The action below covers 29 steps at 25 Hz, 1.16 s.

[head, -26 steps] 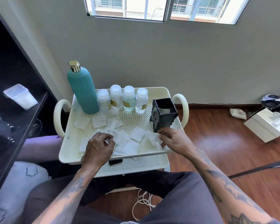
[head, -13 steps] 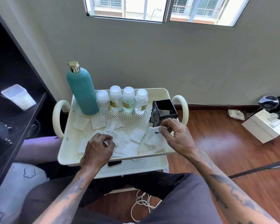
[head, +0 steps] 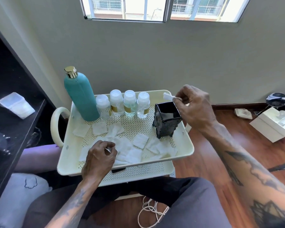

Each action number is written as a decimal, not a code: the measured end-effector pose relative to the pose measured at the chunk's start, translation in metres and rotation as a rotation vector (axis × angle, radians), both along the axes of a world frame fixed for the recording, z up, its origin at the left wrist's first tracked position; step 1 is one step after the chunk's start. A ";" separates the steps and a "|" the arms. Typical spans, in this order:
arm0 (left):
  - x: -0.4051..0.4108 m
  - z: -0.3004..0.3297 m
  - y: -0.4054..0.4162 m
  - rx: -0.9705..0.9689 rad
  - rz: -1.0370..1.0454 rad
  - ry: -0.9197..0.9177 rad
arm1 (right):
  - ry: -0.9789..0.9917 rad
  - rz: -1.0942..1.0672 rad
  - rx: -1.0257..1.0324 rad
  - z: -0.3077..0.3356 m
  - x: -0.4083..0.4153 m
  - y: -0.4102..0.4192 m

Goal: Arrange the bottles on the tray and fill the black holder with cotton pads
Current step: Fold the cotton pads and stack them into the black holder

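Since half a second back, right hand (head: pixel 194 109) has lifted off the tray floor and come up above the black holder (head: pixel 167 120), carrying a cotton pad (head: pixel 167 96) with it. Grip: thumb and forefinger pinched shut on one edge of the pad; pad sticks out to the left of the fingertips, over the holder's far rim, not yet inside. Other fingers curled loosely.

Left hand (head: pixel 99 159) sits low at the near-left of the tray, fingers curled closed on a pad from the loose pile (head: pixel 139 149); a sliver of white shows at the fingertips. Position little changed from before.

Holder stands upright at the right side of the cream perforated tray (head: pixel 186 150), open mouth up, interior dark; contents cannot be made out. Loose pads lie scattered flat across the tray's near and middle floor, several overlapping, some touching the holder's foot.

Along the back edge: tall teal bottle (head: pixel 80 97) with gold cap at the far left, then four small clear bottles (head: pixel 123 103) with white caps in a row, close together, between teal bottle and holder.

Tray tops a cart; lower perforated shelf (head: pixel 138 171) shows beneath the near rim.
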<state>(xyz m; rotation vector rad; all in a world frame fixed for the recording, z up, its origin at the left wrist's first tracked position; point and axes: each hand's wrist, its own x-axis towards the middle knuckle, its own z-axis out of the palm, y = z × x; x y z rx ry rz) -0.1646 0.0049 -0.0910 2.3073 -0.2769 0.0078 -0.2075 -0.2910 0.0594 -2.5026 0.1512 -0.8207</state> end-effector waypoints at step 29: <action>0.004 0.054 -0.021 -0.266 -0.042 0.193 | 0.891 0.135 -0.002 -0.016 0.024 -0.039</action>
